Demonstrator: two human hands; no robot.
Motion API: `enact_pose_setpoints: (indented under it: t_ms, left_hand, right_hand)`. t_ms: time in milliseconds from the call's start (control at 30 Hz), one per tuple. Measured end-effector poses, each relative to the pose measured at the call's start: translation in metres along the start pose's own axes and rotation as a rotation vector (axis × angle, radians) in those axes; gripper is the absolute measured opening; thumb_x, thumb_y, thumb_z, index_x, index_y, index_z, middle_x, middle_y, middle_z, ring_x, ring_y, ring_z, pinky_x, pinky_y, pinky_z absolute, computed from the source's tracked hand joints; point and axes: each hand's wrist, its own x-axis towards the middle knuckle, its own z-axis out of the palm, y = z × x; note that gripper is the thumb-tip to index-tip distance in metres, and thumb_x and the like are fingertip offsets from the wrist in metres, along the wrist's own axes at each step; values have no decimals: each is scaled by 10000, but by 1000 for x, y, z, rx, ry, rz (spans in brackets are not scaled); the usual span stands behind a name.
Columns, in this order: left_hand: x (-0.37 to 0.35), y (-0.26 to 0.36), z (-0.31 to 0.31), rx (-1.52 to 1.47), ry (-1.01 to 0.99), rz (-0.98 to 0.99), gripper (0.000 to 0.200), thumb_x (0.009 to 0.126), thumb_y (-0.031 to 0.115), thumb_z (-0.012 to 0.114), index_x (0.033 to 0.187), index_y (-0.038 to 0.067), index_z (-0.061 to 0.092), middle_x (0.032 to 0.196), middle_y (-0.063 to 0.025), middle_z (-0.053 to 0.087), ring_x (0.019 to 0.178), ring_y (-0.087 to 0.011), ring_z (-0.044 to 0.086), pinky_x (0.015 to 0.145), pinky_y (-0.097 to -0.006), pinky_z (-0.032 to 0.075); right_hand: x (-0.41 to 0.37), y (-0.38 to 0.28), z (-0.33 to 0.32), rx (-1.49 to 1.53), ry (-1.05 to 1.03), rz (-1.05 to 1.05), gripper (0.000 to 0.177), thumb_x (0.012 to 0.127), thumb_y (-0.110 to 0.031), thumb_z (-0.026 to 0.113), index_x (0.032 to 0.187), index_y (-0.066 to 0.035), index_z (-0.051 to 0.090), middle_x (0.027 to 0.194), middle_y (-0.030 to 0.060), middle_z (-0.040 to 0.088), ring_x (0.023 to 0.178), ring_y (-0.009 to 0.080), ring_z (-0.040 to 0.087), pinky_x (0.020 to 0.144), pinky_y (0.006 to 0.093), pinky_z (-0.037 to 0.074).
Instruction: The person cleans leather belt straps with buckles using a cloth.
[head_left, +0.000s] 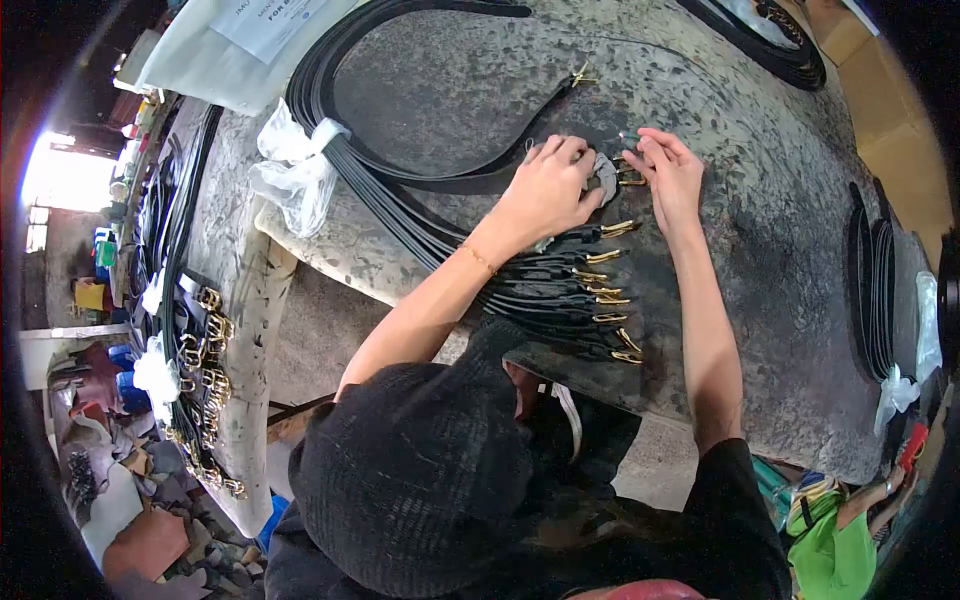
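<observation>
My left hand (555, 188) curls over a crumpled grey cloth (606, 178), pressing it down on the black belts by their buckle ends. Just to the right, my right hand (670, 172) pinches a small thin item (628, 137) with a dark body, too small to name. Below both hands, a row of black leather belts (535, 290) lies side by side, their gold buckles (610, 297) pointing right. One belt with a gold buckle (580, 78) lies apart, above my left hand. What lies beneath my left palm is hidden.
Clear plastic wrap (300, 165) binds the belts at the left. More belt bundles lie at the table's top right (775, 45) and right edge (875, 290). Gold-buckled belts (205, 370) cover the left side table. A person in a green garment (835, 545) is at lower right.
</observation>
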Motion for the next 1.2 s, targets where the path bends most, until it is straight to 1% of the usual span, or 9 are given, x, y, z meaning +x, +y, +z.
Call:
enact_pose_setpoints:
  t_ms: [67,333,400,567,667,767,1000,1067,1200]
  left_hand:
    - [-8,0,-2,49,23,89,285,800,203,698,990,-7,669,1192,-135,576,1108,-320,545,906,-431,478]
    - [-3,-12,-19,-77,-111,195,210,719,122,716,926,106,743,1040,-74,546,1007,-264,533,854,-392,463]
    - [-2,-19,-21,-194,-124,172,196,697,76,705,876,133,765,982,-70,567,964,-267,542,826,-375,463]
    - [8,-14,-9,-237,195,-145,185,743,98,703,920,62,746,877,-106,595,917,-297,577,825,-388,476]
    - [6,-4,-1,121,-33,-7,290,780,224,718,1011,51,696,976,-92,554,959,-279,542,820,-409,464]
    - [0,0,-9,102,-50,42,302,786,214,713,1049,69,682,997,-84,533,968,-265,526,813,-407,453]
    - [-7,-2,-19,-37,-183,251,150,773,137,707,898,56,723,922,-71,565,906,-251,569,791,-386,471]
    - [-1,-14,-16,-301,-136,69,180,769,125,713,922,32,722,907,-91,590,839,-288,603,762,-390,494]
    - [15,-6,8,-301,129,-84,235,785,156,717,970,12,712,930,-142,595,850,-323,616,789,-383,510]
  right_hand:
    - [-1,-1,4,-22,2,15,171,939,-49,589,1061,64,634,887,40,557,840,116,583,903,363,575]
    - [3,5,-1,-13,-10,-11,157,932,-27,595,1042,74,644,910,54,577,822,109,592,832,321,604]
    - [3,4,0,-11,-10,-12,157,932,-25,593,1043,73,644,902,53,576,817,109,591,833,321,603]
    - [3,4,-3,71,-23,-2,165,933,-31,596,1054,73,640,860,46,562,781,104,576,845,344,605]
    - [1,-1,0,53,-10,8,177,943,-31,576,1077,76,621,797,19,532,719,72,533,901,378,583]
    - [5,3,-5,94,-2,2,170,932,-37,604,1057,74,636,835,36,541,753,106,565,850,369,608]
    - [3,3,1,44,22,-3,155,928,-24,596,1044,68,641,833,31,540,757,97,554,847,365,608]
    - [6,6,-4,85,9,22,159,931,-18,577,1060,53,637,832,35,545,743,90,546,881,391,593]
    - [10,1,-15,319,16,84,172,936,-21,557,1084,39,621,830,34,560,712,87,537,952,481,547]
